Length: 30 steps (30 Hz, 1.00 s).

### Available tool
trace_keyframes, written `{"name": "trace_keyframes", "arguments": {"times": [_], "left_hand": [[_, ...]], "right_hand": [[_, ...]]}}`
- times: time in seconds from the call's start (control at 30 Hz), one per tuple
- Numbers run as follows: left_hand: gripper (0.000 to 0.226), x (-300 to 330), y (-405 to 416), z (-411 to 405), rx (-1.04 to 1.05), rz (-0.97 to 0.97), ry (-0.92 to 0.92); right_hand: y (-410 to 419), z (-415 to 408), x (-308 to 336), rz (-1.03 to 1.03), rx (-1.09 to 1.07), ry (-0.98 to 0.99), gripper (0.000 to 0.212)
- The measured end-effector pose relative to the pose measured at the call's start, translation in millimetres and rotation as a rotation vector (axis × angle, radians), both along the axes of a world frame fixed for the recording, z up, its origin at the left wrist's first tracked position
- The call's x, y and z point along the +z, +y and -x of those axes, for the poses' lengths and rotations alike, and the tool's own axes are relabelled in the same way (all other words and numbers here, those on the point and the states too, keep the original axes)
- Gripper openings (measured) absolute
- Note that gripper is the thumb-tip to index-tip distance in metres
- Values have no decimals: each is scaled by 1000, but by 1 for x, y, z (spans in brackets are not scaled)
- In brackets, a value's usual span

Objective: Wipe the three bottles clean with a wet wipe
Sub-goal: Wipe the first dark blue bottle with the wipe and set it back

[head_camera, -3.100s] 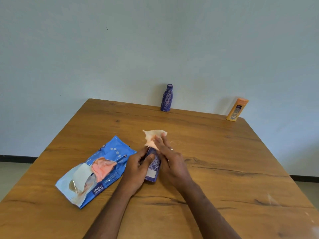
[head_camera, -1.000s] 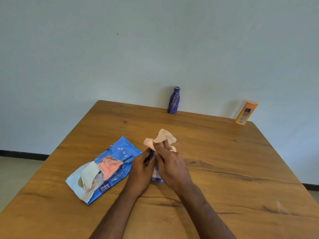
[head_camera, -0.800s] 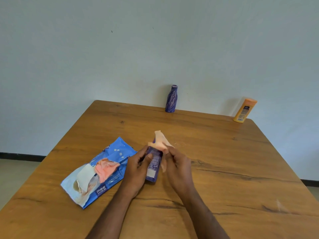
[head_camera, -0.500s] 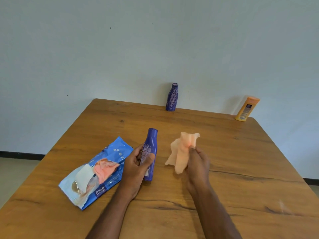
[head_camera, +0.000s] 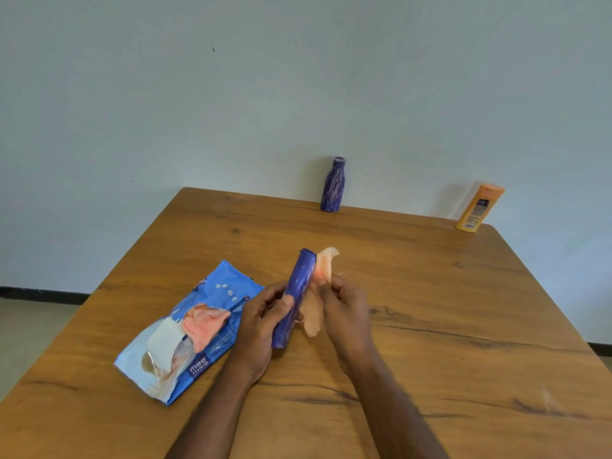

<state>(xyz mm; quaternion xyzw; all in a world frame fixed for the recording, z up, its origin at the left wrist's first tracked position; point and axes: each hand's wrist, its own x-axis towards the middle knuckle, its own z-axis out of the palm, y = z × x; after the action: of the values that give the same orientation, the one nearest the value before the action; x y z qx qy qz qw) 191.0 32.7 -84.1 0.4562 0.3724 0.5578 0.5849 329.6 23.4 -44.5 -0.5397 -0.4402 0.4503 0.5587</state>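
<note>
Purple lotion bottle [head_camera: 295,298] is clamped in the left hand's [head_camera: 261,321] grip above the near middle of the bench [head_camera: 430,309]. Right hand [head_camera: 344,313] pinches a peach wet wipe [head_camera: 318,293] against its right side. Wipes pack [head_camera: 195,329] lies left.

Grained wooden table [head_camera: 430,293], glossy plastic wipes pack [head_camera: 185,352], smooth blue bottle [head_camera: 296,296], thin cloth-like wipe [head_camera: 313,318].

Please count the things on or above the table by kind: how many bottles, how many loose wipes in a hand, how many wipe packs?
Bottles: 3 (held blue bottle, far purple bottle, orange bottle)
Loose wipes: 1 (wet wipe)
Wipe packs: 1 (blue pack)
Total: 5
</note>
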Motion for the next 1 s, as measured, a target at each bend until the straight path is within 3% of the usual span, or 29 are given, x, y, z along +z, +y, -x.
{"name": "trace_keyframes", "arguments": {"times": [0.17, 0.27, 0.37, 0.4, 0.5, 0.53, 0.63, 0.77, 0.83, 0.9, 1.0], "left_hand": [[37, 3, 0, -3, -27, 5, 38], [40, 4, 1, -5, -29, -5, 75], [42, 4, 3, -3, -17, 16, 19], [42, 4, 3, -3, -10, 28, -9], [40, 4, 5, -3, 30, 85, -63], [39, 4, 5, -4, 35, 110, -82], [39, 7, 5, -4, 24, 140, -93], [38, 6, 4, -4, -11, 158, -141], [33, 7, 3, -4, -5, 181, -193], [30, 9, 4, -4, 7, 199, -216], [31, 10, 5, -3, 25, 213, -214]], "right_hand": [[4, 14, -3, -23, -47, -20, 32], [2, 21, -3, -156, -97, -187, 26], [-7, 24, -3, -224, -1, -405, 30], [-7, 22, -2, -202, 35, -306, 27], [-2, 9, 13, -51, -103, 317, 25], [0, 4, 18, -57, -217, 335, 24], [6, 0, 20, -221, -349, -94, 23], [17, 9, -1, -315, 74, -763, 40], [16, 13, -11, -365, 178, -841, 45], [12, 13, -13, -334, 227, -634, 38], [10, 2, 0, -124, 263, 142, 36]]}}
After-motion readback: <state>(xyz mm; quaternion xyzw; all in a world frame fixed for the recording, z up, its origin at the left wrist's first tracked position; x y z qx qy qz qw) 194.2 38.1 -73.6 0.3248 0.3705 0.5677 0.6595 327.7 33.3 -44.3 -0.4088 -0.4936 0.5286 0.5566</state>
